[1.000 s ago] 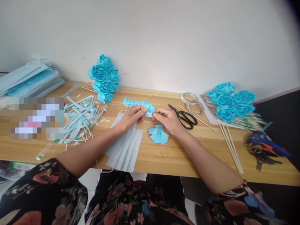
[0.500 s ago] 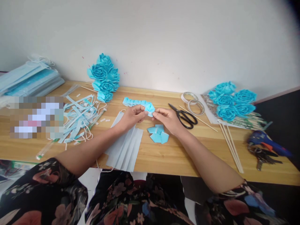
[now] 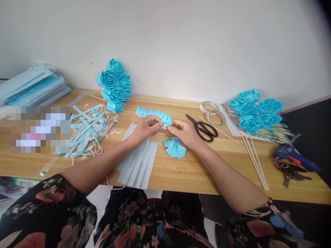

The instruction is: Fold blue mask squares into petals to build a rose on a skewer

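Between my fingertips is a small blue petal piece [image 3: 167, 120], cut from mask-like fabric. My left hand [image 3: 149, 129] pinches its left side, and my right hand [image 3: 184, 131] grips its right edge. Just behind them lies a row of folded blue petals [image 3: 150, 113], partly covered by the held piece and my left fingers. Below my right hand rests a small pile of flat blue petal pieces [image 3: 176, 151]. Pleated light-blue face masks [image 3: 141, 163] lie under and in front of my left forearm.
Black scissors [image 3: 204, 129] and tape rolls [image 3: 216, 118] lie to the right, near wooden sticks [image 3: 254, 162], a blue glue gun [image 3: 287, 155] and keys [image 3: 287, 172]. Blue fabric roses [image 3: 113, 82] stand at back left, more roses [image 3: 250, 110] at right. Mask scraps [image 3: 88, 129] heap at left.
The held petal piece has shifted slightly right and turned a little between my fingers. Both hands stay in nearly the same place.
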A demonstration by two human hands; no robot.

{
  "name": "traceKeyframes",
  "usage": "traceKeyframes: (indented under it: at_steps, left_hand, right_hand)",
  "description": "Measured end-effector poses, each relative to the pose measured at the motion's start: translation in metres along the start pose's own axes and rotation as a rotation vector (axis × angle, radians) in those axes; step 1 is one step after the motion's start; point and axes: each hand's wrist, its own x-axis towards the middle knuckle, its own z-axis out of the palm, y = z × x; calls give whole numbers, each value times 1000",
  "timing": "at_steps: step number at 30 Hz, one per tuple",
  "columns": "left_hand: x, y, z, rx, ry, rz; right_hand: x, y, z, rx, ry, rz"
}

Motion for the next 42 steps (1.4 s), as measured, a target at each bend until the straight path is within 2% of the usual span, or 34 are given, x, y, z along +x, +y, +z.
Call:
traceKeyframes:
  at_steps: [16,28,35,42]
  left_hand:
    - [-3,2,0,167,-74,24]
    - [-2,2,0,171,-42,44]
    - [-2,4,-1,100,15,43]
    - [-1,3,1,95,-48,43]
  right_hand:
    - [-1,2,-1,-122,1,-29]
    - [-2,-1,1,-44,-26,14]
    - [-2,-5,-1,-28,19,1]
    - [-1,-3,0,-56,13,-18]
